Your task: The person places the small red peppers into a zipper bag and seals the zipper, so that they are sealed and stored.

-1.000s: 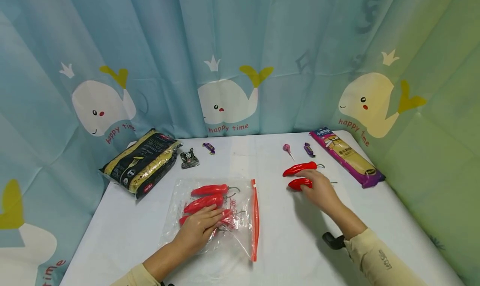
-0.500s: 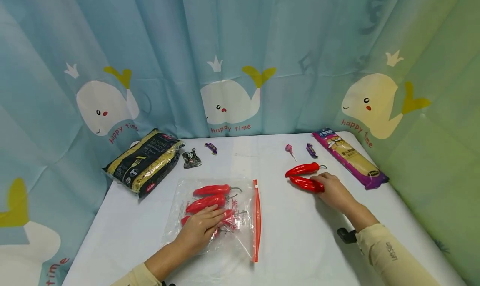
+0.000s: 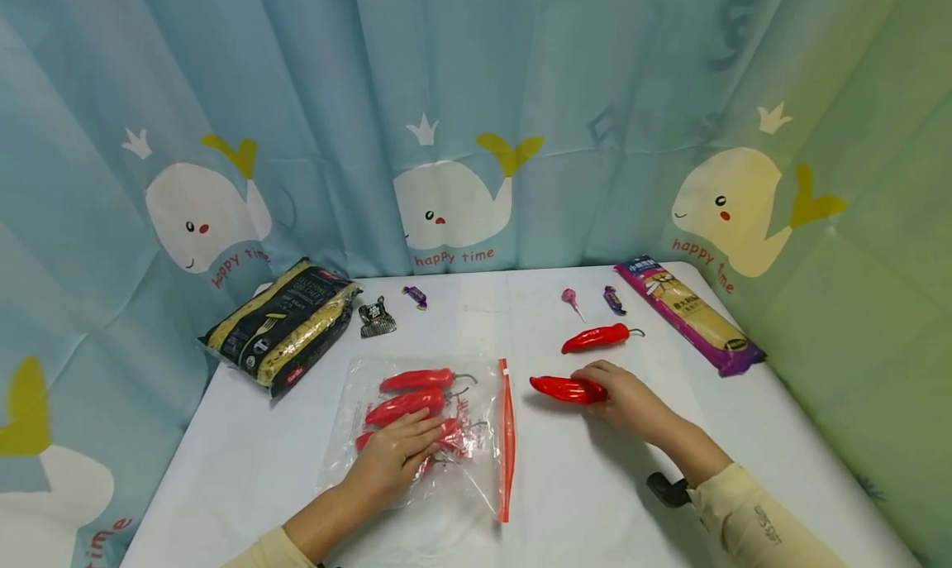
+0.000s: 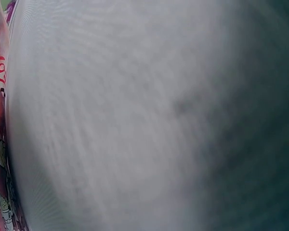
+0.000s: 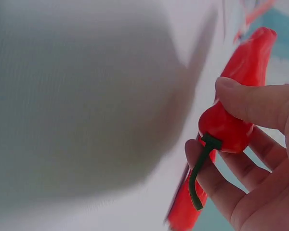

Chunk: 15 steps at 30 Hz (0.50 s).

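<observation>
My right hand pinches a red chili pepper, its tip toward the zip bag. In the right wrist view the thumb lies across the pepper with fingers beneath, and its green stem hangs free. A second red pepper lies on the table behind. My left hand rests, fingers extended, on a clear zip bag with a red zip strip. Several red peppers are inside it, some partly hidden by the hand. The left wrist view is mostly blurred.
Pasta packages lie at the back left and back right of the white table. A black-wrapped sweet, two purple-wrapped candies and a lollipop lie near the back. Patterned curtains surround the table.
The right hand has taken hold of the nearer pepper, lifted it and brought it left, toward the bag and away from the other loose pepper. My left hand has stayed on the bag.
</observation>
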Each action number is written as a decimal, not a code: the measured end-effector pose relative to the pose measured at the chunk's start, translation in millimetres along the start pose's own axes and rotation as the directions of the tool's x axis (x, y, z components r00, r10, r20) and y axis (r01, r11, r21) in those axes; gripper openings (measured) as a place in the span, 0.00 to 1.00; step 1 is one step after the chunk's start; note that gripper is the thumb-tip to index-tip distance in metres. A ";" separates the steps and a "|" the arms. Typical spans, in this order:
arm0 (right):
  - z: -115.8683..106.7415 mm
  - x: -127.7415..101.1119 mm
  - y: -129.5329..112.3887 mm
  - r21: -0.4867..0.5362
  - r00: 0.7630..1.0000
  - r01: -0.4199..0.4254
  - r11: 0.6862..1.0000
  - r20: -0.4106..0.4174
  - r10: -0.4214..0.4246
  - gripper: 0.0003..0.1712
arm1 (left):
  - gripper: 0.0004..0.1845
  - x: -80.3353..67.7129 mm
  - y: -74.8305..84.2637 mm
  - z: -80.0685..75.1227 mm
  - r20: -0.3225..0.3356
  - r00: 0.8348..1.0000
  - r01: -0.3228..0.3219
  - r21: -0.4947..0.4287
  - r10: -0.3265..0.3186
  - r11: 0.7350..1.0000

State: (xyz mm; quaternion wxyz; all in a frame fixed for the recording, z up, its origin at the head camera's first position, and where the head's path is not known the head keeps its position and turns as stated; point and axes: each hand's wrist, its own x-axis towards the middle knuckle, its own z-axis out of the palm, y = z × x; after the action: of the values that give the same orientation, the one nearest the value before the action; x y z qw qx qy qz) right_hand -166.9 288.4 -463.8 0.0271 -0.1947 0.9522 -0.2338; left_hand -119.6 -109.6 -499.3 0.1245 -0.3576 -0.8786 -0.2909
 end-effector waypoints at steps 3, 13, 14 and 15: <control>10.1 0.9 -15.5 0.008 0.998 0.053 0.999 0.037 -0.054 0.27 | 0.21 -0.1 0.0 0.4 -0.016 1.000 -0.017 -0.003 0.017 1.000; 37.7 10.7 -46.1 0.081 0.986 0.109 0.991 0.117 -0.118 0.26 | 0.20 0.3 1.2 1.2 -0.012 1.000 -0.014 -0.009 0.014 1.000; 39.0 12.5 -47.9 0.093 0.985 0.118 0.989 0.115 -0.129 0.27 | 0.20 0.4 1.3 1.0 -0.012 1.000 -0.014 -0.011 0.013 1.000; 40.2 14.1 -49.4 0.100 0.983 0.140 0.985 0.105 -0.151 0.27 | 0.20 0.5 1.3 1.0 -0.010 1.000 -0.013 -0.013 0.012 1.000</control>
State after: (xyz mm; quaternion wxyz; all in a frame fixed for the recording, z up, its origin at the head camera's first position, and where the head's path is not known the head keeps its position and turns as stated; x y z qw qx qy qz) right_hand -156.5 225.3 -476.5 0.0724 -0.2751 0.9206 -0.2674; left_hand -119.0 -108.0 -499.3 0.1285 -0.3624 -0.8738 -0.2977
